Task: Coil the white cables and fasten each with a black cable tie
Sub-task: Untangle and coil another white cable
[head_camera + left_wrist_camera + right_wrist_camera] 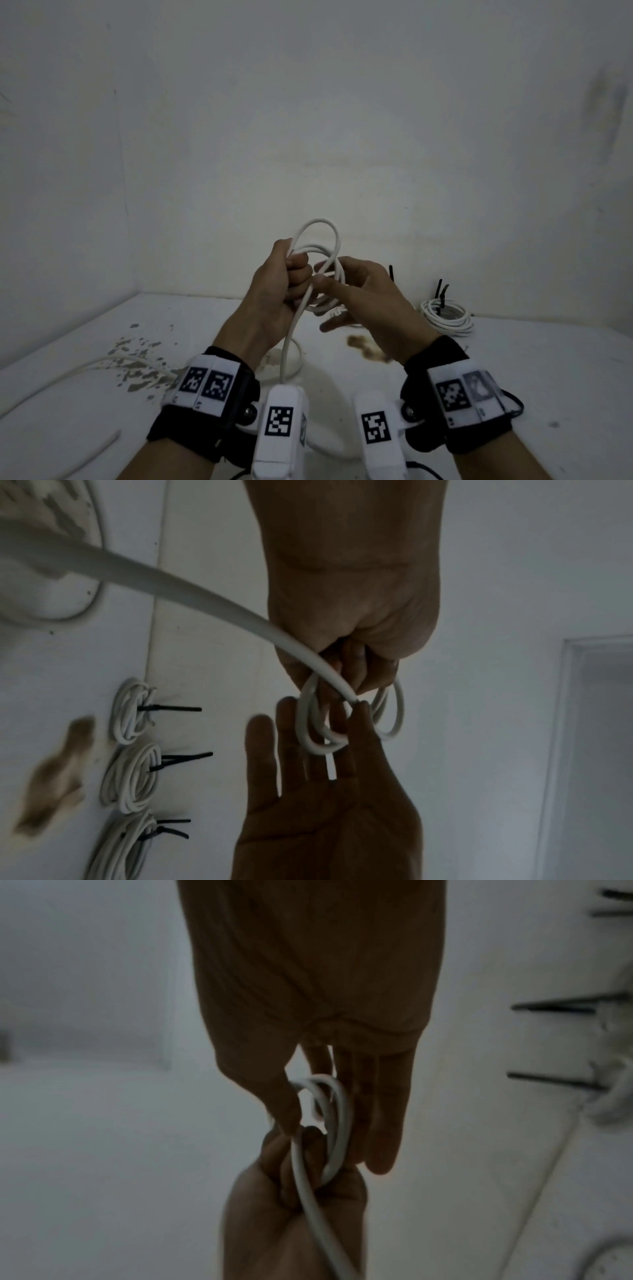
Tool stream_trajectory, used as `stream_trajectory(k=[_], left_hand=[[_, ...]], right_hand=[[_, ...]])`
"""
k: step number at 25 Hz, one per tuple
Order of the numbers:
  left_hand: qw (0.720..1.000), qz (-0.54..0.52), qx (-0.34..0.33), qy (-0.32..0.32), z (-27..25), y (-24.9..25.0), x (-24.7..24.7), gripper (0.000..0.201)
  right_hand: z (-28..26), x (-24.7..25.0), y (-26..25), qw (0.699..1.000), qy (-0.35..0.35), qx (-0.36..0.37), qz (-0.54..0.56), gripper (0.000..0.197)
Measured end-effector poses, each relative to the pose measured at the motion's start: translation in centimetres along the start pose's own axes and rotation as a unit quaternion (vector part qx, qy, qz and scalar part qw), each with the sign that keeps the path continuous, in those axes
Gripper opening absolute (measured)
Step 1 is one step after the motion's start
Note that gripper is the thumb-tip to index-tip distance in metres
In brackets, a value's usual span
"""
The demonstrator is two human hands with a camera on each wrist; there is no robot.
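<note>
My left hand (pixel 277 291) grips white cable (pixel 320 246) loops | right hand (pixel 363 301) pinches one strand, other fingers spread | tied coils (pixel 131 777) on table (pixel 513 394)

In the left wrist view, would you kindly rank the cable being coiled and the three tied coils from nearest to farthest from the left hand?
1. The cable being coiled, gripped in the left hand itself.
2. The upper tied coil, at the picture's left.
3. The middle tied coil, just below it.
4. The lower tied coil, at the bottom left corner.
</note>
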State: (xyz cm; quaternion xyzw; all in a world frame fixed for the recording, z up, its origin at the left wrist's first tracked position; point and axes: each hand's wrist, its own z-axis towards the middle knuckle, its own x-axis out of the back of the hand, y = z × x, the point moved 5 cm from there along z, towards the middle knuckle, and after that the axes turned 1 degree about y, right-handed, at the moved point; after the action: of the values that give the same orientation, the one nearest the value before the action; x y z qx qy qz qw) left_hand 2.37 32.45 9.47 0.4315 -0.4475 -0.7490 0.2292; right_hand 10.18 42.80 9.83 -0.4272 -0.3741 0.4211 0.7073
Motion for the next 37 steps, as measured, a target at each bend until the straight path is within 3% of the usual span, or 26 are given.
stream_trajectory(k=[2, 5, 9, 11, 12, 13, 15, 17, 19, 20, 21, 23, 25, 26, 28, 30, 32, 35, 37], left_hand=[[1.0, 0.018, -0.004, -0.025, -0.1, -0.2, -0.4, 0.047], [0.998, 0.049, -0.025, -0.039, 0.1, -0.6, -1.2, 0.045], [0.996, 0.075, -0.02, -0.049, -0.6, -1.4, -2.8, 0.039], [0.998, 0.047, -0.011, -0.04, -0.6, -1.4, -3.0, 0.036], [0.999, 0.019, -0.004, -0.033, -0.4, -1.3, -2.9, 0.034], [1.0, -0.018, 0.007, -0.024, -0.1, -1.2, -2.6, 0.033], [0.995, -0.093, 0.044, -0.009, 0.5, -1.2, -1.6, 0.038], [0.986, -0.148, 0.077, -0.003, 1.0, -1.3, -0.1, 0.043], [0.987, -0.13, 0.09, 0.002, 1.4, -1.4, 1.3, 0.043], [0.99, -0.106, 0.09, 0.002, 1.6, -1.4, 1.7, 0.042], [0.992, -0.087, 0.09, 0.004, 1.7, -1.4, 1.9, 0.041], [0.994, -0.064, 0.083, 0.018, 2.0, -1.3, 2.9, 0.036], [0.995, -0.052, 0.074, 0.036, 2.3, -1.1, 4.3, 0.031], [0.995, -0.054, 0.075, 0.048, 2.5, -1.1, 5.1, 0.031], [0.991, -0.07, 0.08, 0.078, 2.9, -1.3, 7.0, 0.035], [0.987, -0.1, 0.097, 0.083, 3.2, -1.4, 8.0, 0.041], [0.978, -0.151, 0.132, 0.061, 3.4, -1.4, 8.5, 0.05], [0.952, -0.249, 0.173, 0.044, 3.5, -1.3, 9.0, 0.055], [0.949, -0.263, 0.171, 0.038, 3.4, -1.2, 9.0, 0.057]], right_hand=[[-0.1, 0.6, -0.5, 1.0, 0.019, 0.024, 0.005, 0.006], [-0.1, 2.1, -0.9, 0.98, 0.151, 0.087, -0.097, 0.009], [-0.3, 3.9, -0.3, 0.889, 0.282, 0.141, -0.332, 0.023], [-0.2, 4.4, -0.1, 0.871, 0.29, 0.125, -0.377, 0.02], [0.1, 4.5, 0.1, 0.887, 0.276, 0.101, -0.356, 0.014], [0.5, 4.6, 0.6, 0.922, 0.248, 0.065, -0.291, 0.013], [0.9, 4.2, 1.3, 0.985, 0.154, -0.025, -0.067, 0.019], [0.6, 3.4, 1.3, 0.979, 0.075, -0.098, 0.163, 0.019], [0.3, 3.8, 1.3, 0.933, 0.076, -0.145, 0.322, 0.032], [0.3, 4.4, 1.1, 0.921, 0.089, -0.152, 0.348, 0.039], [0.4, 5.1, 1.0, 0.932, 0.102, -0.145, 0.318, 0.042], [0.4, 6.5, 0.0, 0.987, 0.115, -0.088, 0.076, 0.031], [0.1, 7.1, -1.4, 0.988, 0.093, -0.013, -0.125, 0.02], [-0.1, 7.0, -1.7, 0.989, 0.054, 0.002, -0.137, 0.017], [-0.8, 5.8, -1.9, 0.995, -0.076, -0.009, -0.064, 0.012], [-1.5, 4.8, -1.7, 0.983, -0.18, -0.009, -0.043, 0.024], [-1.6, 4.2, -1.3, 0.971, -0.213, 0.015, -0.11, 0.032], [-0.7, 3.9, 0.3, 0.934, -0.177, 0.036, -0.308, 0.056], [0.1, 4.0, 1.3, 0.898, -0.114, 0.051, -0.422, 0.05]])
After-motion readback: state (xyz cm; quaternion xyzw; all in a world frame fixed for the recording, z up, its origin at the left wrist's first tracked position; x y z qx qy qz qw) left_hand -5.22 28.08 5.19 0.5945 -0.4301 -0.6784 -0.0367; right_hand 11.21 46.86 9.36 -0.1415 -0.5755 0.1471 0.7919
